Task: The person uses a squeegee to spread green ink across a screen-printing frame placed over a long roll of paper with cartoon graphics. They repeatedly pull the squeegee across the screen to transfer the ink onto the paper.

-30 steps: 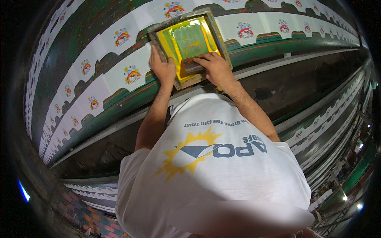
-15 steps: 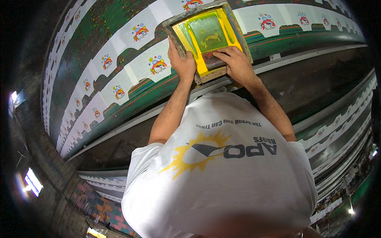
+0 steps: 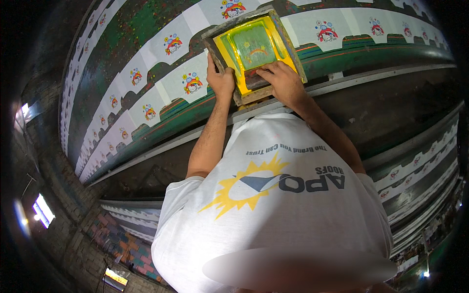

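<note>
A wooden-framed printing screen [image 3: 289, 39] rests over a white cut piece on the long green table, tilted slightly in view. Yellow ink lines the inner edges around its pale green mesh [image 3: 248, 41], where a small rainbow design shows through. My left hand [image 3: 221, 80] grips the frame's left side, thumb on the near left part. Inside the frame, at its near end, my right hand [image 3: 285, 84] is closed on a dark, ink-stained squeegee [image 3: 255, 80]. The squeegee's lower edge against the mesh is hidden.
White cut pieces [image 3: 183, 73] with colourful printed designs lie in rows along the green table [image 3: 195, 105]. A pale rail [image 3: 381, 74] runs along its near edge. More tables with white pieces [image 3: 395, 178] stand behind me, and a dark aisle floor [image 3: 391, 102] lies between.
The mesh looks paler now, and the rainbow design shows through more clearly. My right hand and the squeegee have shifted slightly at the near end. My left hand stays on the frame.
</note>
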### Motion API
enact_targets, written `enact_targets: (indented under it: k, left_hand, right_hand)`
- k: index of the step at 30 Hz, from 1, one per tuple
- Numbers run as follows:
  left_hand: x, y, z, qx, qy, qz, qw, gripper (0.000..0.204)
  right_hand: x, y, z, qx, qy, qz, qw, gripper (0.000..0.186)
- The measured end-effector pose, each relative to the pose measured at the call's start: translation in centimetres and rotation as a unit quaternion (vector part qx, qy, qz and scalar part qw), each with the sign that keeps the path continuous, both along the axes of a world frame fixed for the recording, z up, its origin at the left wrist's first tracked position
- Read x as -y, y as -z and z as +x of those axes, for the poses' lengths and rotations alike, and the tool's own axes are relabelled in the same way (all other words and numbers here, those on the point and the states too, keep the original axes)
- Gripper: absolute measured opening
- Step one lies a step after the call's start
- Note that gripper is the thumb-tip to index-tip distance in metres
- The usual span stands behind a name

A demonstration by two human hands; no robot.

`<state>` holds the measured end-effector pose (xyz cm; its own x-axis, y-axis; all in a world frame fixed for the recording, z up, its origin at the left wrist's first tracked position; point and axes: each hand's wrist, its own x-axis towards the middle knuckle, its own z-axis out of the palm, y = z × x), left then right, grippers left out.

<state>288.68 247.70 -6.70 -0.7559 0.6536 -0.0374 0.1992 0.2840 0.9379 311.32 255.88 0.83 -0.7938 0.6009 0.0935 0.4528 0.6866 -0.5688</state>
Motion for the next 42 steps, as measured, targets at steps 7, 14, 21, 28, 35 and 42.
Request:
enact_targets:
  k: [7,14,21,28,35,42]
  left_hand:
    - [0.3,0.5,-0.2,-0.056,0.009,-0.024,0.998,0.089]
    - [0.3,0.9,-0.3,-0.133,0.043,-0.04,0.989,0.088]
    - [0.1,0.3,0.0,-0.125,0.051,-0.034,0.99,0.088]
    - [0.3,1.3,-0.2,-0.159,0.061,-0.019,0.985,0.091]
    - [0.1,1.7,0.1,-0.115,0.042,-0.007,0.992,0.089]
    - [0.2,1.1,0.3,-0.089,0.045,-0.008,0.995,0.092]
  right_hand:
    - [0.0,-0.2,0.1,-0.025,-0.01,-0.005,1.0,0.047]
    - [-1.5,0.5,-1.7,-0.016,0.001,0.01,1.0,0.052]
    - [-9.9,0.7,-8.4,0.059,-0.006,0.027,0.998,0.043]
    - [-14.1,1.0,-10.7,0.026,-0.046,0.044,0.998,0.037]
    - [-10.6,1.1,-8.2,0.045,-0.052,-0.012,0.998,0.046]
    - [-1.2,-1.7,-3.1,0.079,0.008,-0.048,0.996,0.067]
